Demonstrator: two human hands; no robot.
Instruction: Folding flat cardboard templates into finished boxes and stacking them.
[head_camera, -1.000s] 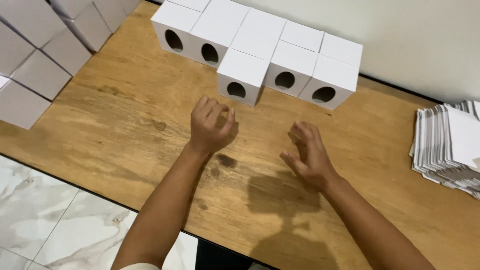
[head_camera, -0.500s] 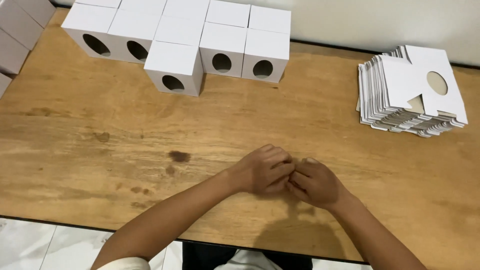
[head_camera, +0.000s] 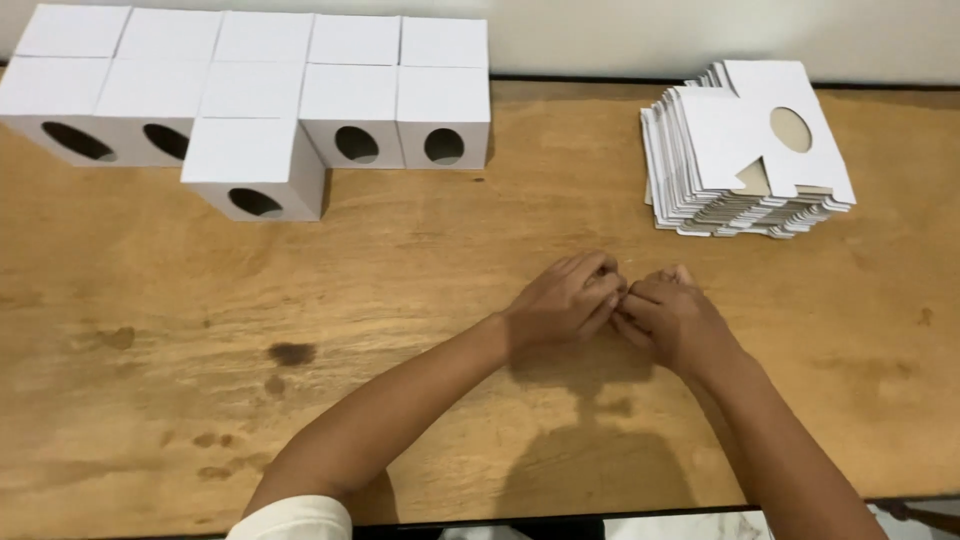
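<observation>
Nearest the camera, the left hand (head_camera: 565, 300) and the right hand (head_camera: 670, 318) are brought together fingertip to fingertip low over the wooden table (head_camera: 400, 300), fingers curled; whether anything is pinched between them cannot be told, and no blank or box is held. The step in hand is judged to be a pause between pieces. The nearest work is the stack of flat white blanks (head_camera: 745, 150), set beyond and to the right, its long axis running roughly left to right, round cutout uppermost. Farther back left, folded white boxes (head_camera: 260, 100) are ranked, oval holes facing the person.
</observation>
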